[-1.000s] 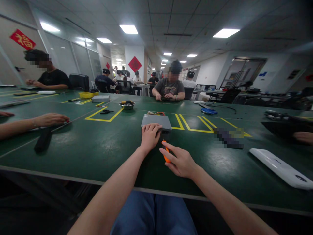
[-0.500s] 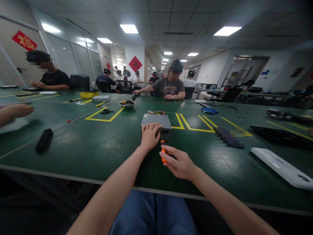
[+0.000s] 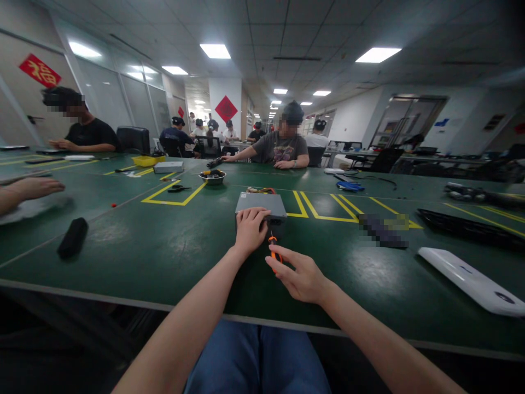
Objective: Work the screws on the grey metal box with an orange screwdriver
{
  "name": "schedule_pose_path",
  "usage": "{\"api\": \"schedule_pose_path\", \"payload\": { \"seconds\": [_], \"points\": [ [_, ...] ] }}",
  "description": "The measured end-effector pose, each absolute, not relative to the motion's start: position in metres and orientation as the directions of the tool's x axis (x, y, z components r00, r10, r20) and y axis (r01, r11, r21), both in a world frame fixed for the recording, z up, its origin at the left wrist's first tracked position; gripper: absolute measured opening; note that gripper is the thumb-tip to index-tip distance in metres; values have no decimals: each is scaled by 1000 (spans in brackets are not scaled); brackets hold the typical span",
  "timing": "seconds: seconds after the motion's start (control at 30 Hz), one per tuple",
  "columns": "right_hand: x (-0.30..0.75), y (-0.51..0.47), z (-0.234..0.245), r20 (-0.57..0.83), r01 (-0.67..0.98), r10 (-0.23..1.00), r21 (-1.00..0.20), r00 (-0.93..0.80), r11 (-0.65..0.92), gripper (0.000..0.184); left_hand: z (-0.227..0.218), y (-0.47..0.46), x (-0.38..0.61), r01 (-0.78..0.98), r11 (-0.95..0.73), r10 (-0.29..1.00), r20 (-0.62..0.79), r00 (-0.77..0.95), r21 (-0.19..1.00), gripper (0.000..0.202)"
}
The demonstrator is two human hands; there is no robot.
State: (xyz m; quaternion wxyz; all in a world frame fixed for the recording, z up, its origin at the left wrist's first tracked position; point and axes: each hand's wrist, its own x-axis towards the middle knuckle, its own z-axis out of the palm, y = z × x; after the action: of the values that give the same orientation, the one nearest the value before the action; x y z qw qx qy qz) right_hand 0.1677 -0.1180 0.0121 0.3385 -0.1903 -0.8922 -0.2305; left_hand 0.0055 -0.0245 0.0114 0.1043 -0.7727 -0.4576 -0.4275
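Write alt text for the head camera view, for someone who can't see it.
A person's left hand rests on a flat grey metal box on a long green workbench, while the right hand holds a small orange-handled screwdriver near it. Other people sit working along the bench.

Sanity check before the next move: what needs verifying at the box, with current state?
Left hand flat on the grey metal box, steadying it: ok.
Right hand has the orange-handled screwdriver in its fingers: ok.
Screwdriver tip engaged in a screw: cannot tell, the tip is too small to make out.
Coloured wires clear of both hands, at the box's far edge: ok.
Box sitting flat on the green bench top: ok.
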Motion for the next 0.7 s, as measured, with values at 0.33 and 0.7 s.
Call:
{"api": "schedule_pose_path", "payload": {
  "seconds": [0.33,0.7],
  "points": [
    [165,-117,9,704,491,174,277,-688,826,21,13,-26,6,794,-559,622,754,211,239,29],
    [165,-116,10,748,493,173,228,-641,840,24,10,-23,5,799,-554,626,750,214,233,27]
  ]
}}
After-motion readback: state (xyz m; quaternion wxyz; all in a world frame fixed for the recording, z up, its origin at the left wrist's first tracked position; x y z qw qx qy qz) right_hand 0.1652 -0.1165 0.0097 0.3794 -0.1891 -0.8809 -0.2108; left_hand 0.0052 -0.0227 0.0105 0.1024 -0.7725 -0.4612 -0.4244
